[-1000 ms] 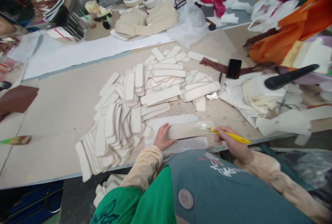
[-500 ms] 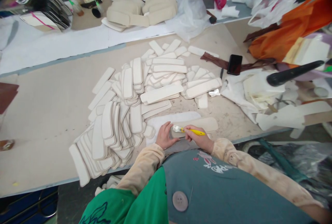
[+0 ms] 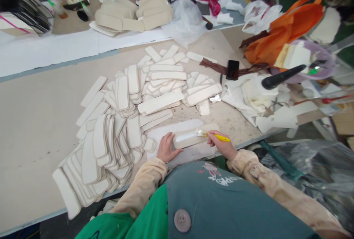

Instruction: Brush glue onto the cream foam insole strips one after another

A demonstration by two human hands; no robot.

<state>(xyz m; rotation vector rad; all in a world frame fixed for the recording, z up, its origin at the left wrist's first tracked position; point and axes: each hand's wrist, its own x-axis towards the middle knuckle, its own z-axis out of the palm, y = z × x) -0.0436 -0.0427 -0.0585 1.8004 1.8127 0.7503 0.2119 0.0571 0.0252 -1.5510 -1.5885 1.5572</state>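
Note:
A beige strip with rounded ends (image 3: 190,142) lies on a white sheet (image 3: 157,132) at the table's front edge. At its left end, my left hand (image 3: 166,148) braces it, thumb and fingers set around the corner. My right hand (image 3: 223,145) grips a brush with a yellow handle (image 3: 222,138). The bristles, coated in white paste, touch the strip's middle, and a white streak runs left from them. Close to my left hand spreads a large heap of pale strips (image 3: 134,132), some stacked and some fanned out.
Beyond the heap are a black phone (image 3: 232,70), brown cloth strips (image 3: 212,65) and a white container (image 3: 258,93) with a black handle above it. An orange bag (image 3: 279,43) sits at the right. Across the white band, beige pieces (image 3: 132,14) are piled near another person's hand.
My right hand has drawn the brush rightward along the strip, leaving a white streak. My left hand stays at the strip's left end. The view has shifted right.

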